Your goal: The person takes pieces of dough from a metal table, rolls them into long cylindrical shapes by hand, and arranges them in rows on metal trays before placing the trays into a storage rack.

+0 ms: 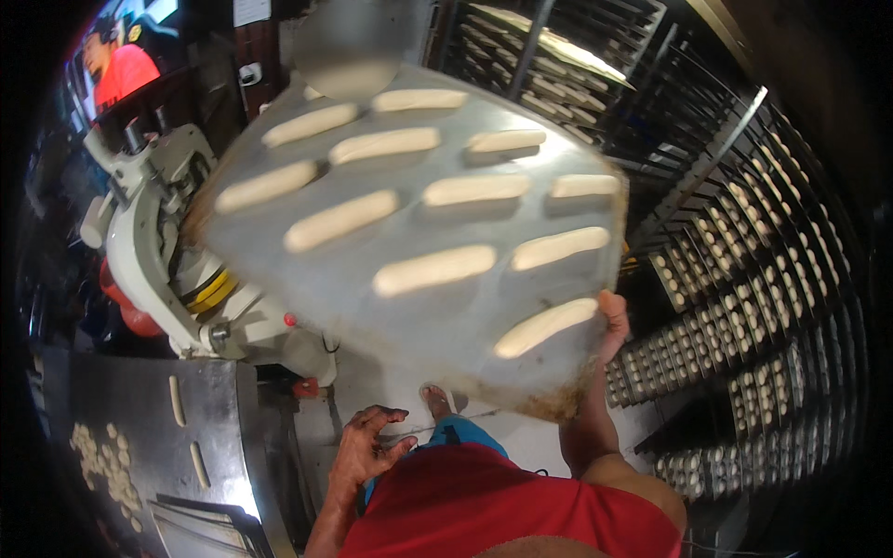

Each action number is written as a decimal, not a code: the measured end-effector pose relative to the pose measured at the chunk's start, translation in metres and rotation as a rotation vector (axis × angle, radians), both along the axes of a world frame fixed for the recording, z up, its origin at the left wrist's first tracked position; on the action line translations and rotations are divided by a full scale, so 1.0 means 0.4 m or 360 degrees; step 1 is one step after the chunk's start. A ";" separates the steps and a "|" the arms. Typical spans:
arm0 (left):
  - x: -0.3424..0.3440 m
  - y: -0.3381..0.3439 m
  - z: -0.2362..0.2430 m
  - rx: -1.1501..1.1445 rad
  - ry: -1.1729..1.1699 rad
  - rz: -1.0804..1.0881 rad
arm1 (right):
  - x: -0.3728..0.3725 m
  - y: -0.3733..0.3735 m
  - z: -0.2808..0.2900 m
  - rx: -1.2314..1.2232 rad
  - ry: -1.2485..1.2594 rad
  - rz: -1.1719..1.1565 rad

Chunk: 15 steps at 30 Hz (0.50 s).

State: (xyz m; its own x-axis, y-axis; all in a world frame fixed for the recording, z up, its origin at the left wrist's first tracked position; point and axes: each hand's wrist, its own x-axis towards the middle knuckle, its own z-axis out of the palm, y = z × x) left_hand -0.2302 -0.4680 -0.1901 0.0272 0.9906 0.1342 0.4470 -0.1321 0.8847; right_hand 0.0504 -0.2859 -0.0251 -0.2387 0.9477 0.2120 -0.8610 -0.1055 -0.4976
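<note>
My right hand (pixel 610 325) is closed on the right edge of a large metal baking tray (pixel 446 344), which is raised at a tilt in front of me. The tray carries several pale, elongated dough pieces (pixel 433 270), spaced apart. Its far left part is partly hidden by a blurred round grey shape (pixel 349 46) at the top of the view. My left hand (pixel 377 446) is below the tray, near my red shirt, fingers apart and loosely curved, holding nothing.
A cream-coloured machine (pixel 139 251) stands left. Below it, a steel table (pixel 223 409) bears small dough pieces (pixel 102 460) and two strips. Racks of dough-filled trays (pixel 735 307) line the right and back (pixel 558 84). A screen (pixel 121 56) at top left shows a person in red.
</note>
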 end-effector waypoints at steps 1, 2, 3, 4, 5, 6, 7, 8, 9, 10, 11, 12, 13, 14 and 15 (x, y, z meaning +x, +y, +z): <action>0.025 -0.008 -0.007 0.0016 0.0008 -0.0038 | 0.058 -0.008 -0.003 -0.0028 -0.0106 -0.0207; 0.044 -0.013 -0.015 0.0020 0.0000 -0.0026 | 0.113 -0.015 -0.006 -0.0017 -0.0098 -0.0354; 0.059 -0.013 -0.025 0.0001 0.0055 -0.0048 | 0.168 -0.019 -0.010 0.0011 -0.0092 -0.0486; 0.073 -0.012 -0.036 -0.0030 0.0087 -0.0026 | 0.222 -0.017 -0.013 0.0080 -0.0099 -0.0614; 0.082 0.002 -0.049 -0.0062 0.0106 -0.0009 | 0.255 0.007 -0.015 0.0003 -0.0176 -0.0843; 0.093 0.018 -0.063 -0.0062 0.0126 0.0037 | 0.289 0.036 -0.015 0.0070 -0.0132 -0.0887; 0.104 0.039 -0.076 -0.0065 0.0145 0.0086 | 0.321 0.071 -0.010 0.0134 -0.0090 -0.0928; 0.118 0.067 -0.090 -0.0069 0.0163 0.0136 | 0.349 0.107 -0.001 0.0199 -0.0047 -0.0967; 0.130 0.088 -0.102 -0.0232 0.0150 0.0178 | 0.376 0.145 0.011 0.0136 0.0050 -0.0951; 0.146 0.121 -0.114 -0.0215 0.0170 0.0186 | 0.398 0.195 0.026 0.0213 -0.0050 -0.1091; 0.159 0.152 -0.124 -0.0199 0.0185 0.0194 | 0.415 0.244 0.047 0.0270 -0.0124 -0.1215; 0.173 0.182 -0.133 -0.0206 0.0218 0.0199 | 0.427 0.292 0.063 0.0275 -0.0095 -0.1276; 0.191 0.215 -0.142 -0.0206 0.0214 0.0197 | 0.441 0.340 0.076 0.0395 0.0047 -0.1046; 0.210 0.245 -0.149 -0.0217 0.0217 0.0193 | 0.454 0.392 0.097 0.0429 0.0131 -0.0961; 0.227 0.275 -0.153 -0.0231 0.0211 0.0184 | 0.461 0.443 0.113 0.0397 0.0167 -0.0986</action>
